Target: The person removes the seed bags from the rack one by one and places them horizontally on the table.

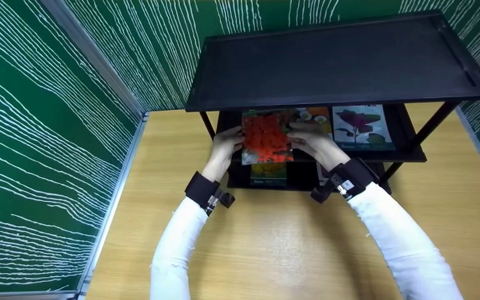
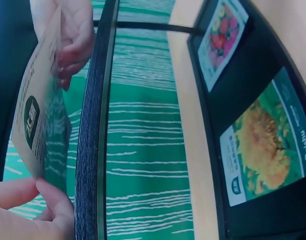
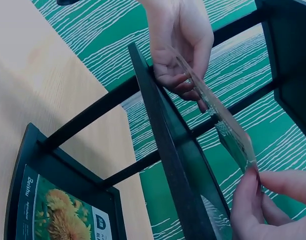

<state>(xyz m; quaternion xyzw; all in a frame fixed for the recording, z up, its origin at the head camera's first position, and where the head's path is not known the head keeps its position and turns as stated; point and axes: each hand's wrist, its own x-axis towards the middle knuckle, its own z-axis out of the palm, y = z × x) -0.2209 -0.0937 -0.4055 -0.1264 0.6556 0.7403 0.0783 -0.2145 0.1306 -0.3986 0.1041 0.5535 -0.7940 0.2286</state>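
Observation:
A flat seed packet with red flowers (image 1: 266,137) is held at the front of the rack's middle shelf, tilted up between both hands. My left hand (image 1: 225,146) pinches its left edge between thumb and fingers. On the opposite edge my right hand (image 1: 313,139) pinches it the same way. The left wrist view shows the packet's pale printed back (image 2: 30,115). From the right wrist it appears nearly edge-on (image 3: 218,110), above the shelf's rim (image 3: 168,150).
The black rack's top board (image 1: 331,62) overhangs the hands. On the middle shelf lie a packet with white flowers (image 1: 313,116) and one with a dark red plant (image 1: 361,125). The lower shelf bears a yellow-flower packet (image 2: 263,145) and a pink-and-red one (image 2: 223,42).

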